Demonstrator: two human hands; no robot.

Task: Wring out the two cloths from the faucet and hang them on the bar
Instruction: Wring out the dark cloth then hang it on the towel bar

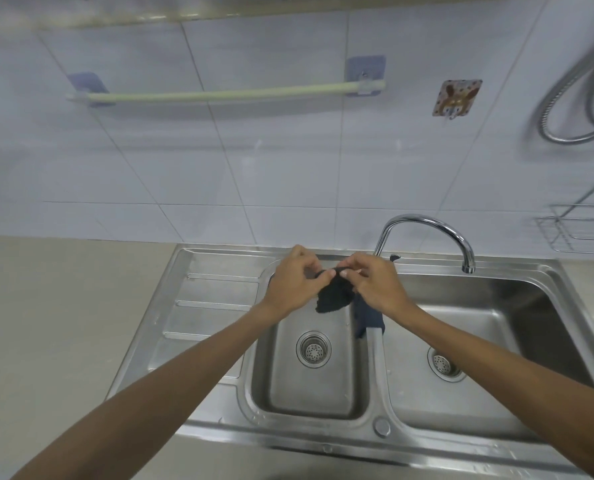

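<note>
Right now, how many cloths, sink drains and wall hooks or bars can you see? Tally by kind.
Cloths: 2, a black fuzzy cloth in both hands, a dark blue cloth over the divider.
Steel sink drains: 2.
Pale green wall bar: 1.
Patterned adhesive hook: 1.
Total: 6.

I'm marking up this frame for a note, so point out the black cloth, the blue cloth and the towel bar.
black cloth [333, 296]: head view, on the bunched part hanging between the hands.
blue cloth [370, 318]: head view, on the part draped over the divider between the basins.
towel bar [226, 95]: head view, on the middle of the rod.

Head camera looks forward and down, close above the sink [219, 424].
</note>
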